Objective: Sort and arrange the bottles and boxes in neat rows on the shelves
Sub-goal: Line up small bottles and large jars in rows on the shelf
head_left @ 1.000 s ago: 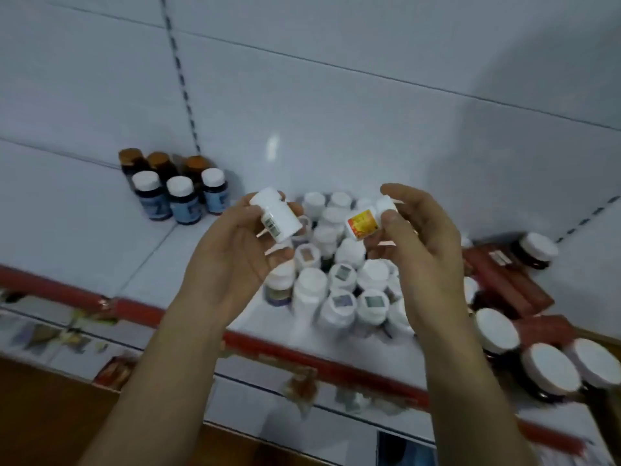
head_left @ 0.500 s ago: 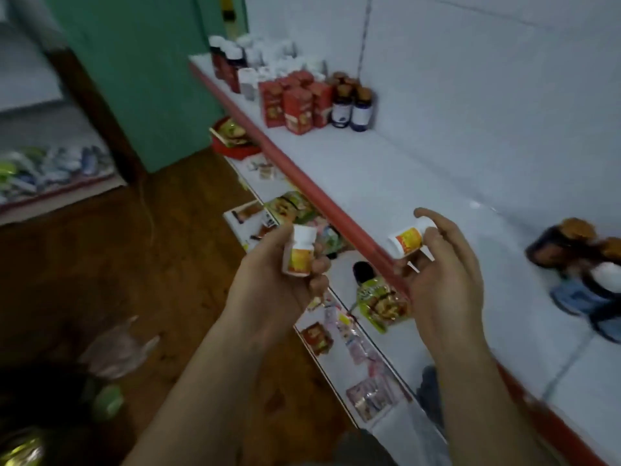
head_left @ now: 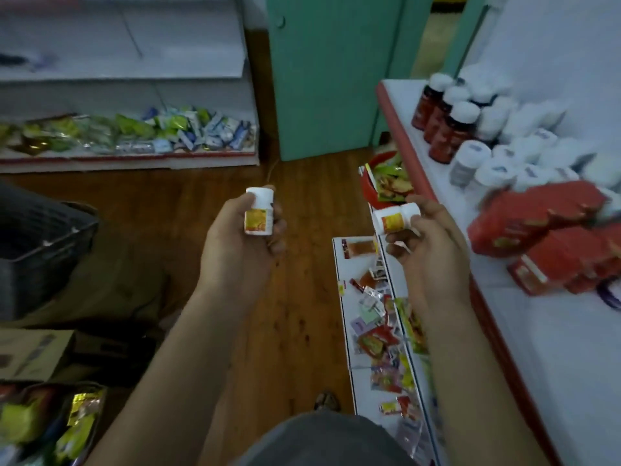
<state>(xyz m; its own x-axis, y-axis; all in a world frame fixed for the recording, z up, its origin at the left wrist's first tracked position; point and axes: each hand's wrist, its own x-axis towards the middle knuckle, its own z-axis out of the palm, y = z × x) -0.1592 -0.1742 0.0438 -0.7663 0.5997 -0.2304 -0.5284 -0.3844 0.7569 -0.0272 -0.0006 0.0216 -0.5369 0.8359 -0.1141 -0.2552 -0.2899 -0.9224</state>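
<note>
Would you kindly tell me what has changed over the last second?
The person turned left along the shelf; the left hand and right hand carried the left bottle and right bottle from the white-capped cluster toward the red boxes. The left bottle, earlier tilted, is now upright over the wooden floor. Each hand still holds its bottle.

This is a small shop. A long white shelf (head_left: 568,364) with a red edge strip carries stock in multiples: dark red bottles (head_left: 445,129) with white caps, a cluster of white bottles (head_left: 524,153) and stacked red boxes (head_left: 544,227). The lower shelf (head_left: 340,267) beneath is strewn with small sachets (head_left: 379,334). Across the wooden floor (head_left: 302,297), a second shelving unit (head_left: 134,161) displays a row of green and blue packets (head_left: 161,132). A dark plastic basket (head_left: 43,243) and a cardboard box (head_left: 30,354) sit on the floor at the left.
</note>
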